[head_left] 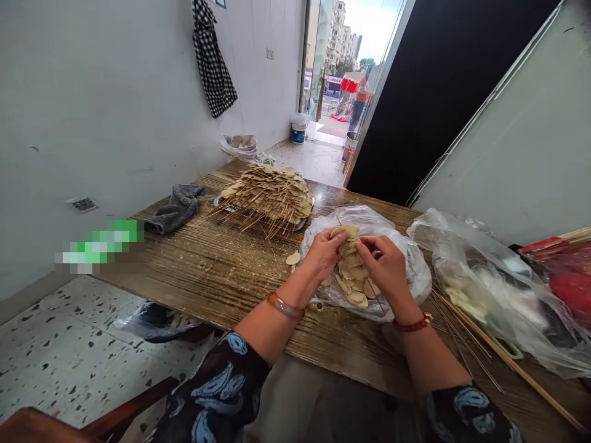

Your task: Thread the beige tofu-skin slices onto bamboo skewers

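Observation:
My left hand [324,253] is closed on a thin wooden skewer threaded with pale oval slices [351,232], held over an open plastic bag. The skewer's tip pokes out above my left fingers. My right hand [385,266] pinches at the edge of the slices, thumb and fingers together. Below both hands, loose slices [357,298] lie in the clear plastic bag [418,271], and one single slice [292,258] rests on the wood to its left. Beyond, a large heap of filled skewers [272,194] is piled on a metal tray [217,200].
Bare wooden skewers [475,326] lie on the wooden table [221,271] at right, beside another plastic bag [503,289] and a red package [570,277]. A grey cloth [178,208] lies at the table's left edge. Farther off, a bucket [298,132] stands by the doorway.

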A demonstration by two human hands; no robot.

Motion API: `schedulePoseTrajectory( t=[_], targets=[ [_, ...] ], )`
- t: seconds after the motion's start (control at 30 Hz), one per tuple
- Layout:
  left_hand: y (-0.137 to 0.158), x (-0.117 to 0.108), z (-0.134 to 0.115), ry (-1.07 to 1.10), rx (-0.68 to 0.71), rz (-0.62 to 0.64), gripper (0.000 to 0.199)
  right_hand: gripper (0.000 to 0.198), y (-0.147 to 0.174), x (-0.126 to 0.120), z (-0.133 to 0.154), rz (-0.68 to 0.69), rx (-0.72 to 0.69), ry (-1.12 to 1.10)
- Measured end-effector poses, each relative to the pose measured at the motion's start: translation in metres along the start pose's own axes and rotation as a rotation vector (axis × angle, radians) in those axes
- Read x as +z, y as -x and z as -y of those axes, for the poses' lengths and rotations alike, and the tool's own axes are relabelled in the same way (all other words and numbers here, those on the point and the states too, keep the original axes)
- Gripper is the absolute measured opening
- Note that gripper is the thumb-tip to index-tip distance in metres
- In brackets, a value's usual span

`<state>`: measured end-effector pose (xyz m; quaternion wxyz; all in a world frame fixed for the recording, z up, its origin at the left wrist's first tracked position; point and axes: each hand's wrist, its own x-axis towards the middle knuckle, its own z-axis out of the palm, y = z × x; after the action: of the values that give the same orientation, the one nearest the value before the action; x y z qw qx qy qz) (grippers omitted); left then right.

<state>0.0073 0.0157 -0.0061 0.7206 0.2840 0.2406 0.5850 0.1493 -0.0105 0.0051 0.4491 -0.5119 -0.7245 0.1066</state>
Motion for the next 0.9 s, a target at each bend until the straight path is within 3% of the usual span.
schedulePoseTrajectory(
  t=[0.17, 0.33, 0.57, 0.73, 0.8, 0.9],
  targets=[
    [-0.001, -0.001, 0.003, 0.008, -0.007, -0.046, 0.02, 0.02, 0.001, 0.008, -0.001, -0.08, -0.044, -0.054],
    [-0.001, -0.001, 0.004, 0.019, -0.047, -0.073, 0.02, 0.018, 0.004, 0.011, -0.006, -0.063, -0.086, -0.113],
    [-0.001, -0.001, -0.001, 0.0, -0.11, -0.041, 0.016, 0.032, 0.005, 0.012, -0.012, -0.126, 0.198, -0.213],
    [-0.004, -0.007, -0.002, -0.005, -0.118, -0.061, 0.013, 0.043, 0.01, 0.003, -0.025, -0.167, 0.275, -0.257],
    [-0.006, -0.009, -0.003, -0.013, -0.122, -0.054, 0.013, 0.045, 0.013, -0.006, -0.031, -0.135, 0.299, -0.236],
    [-0.009, -0.012, -0.004, -0.021, -0.124, -0.064, 0.011, 0.044, 0.023, -0.024, -0.037, 0.046, 0.289, -0.131]
  ],
)
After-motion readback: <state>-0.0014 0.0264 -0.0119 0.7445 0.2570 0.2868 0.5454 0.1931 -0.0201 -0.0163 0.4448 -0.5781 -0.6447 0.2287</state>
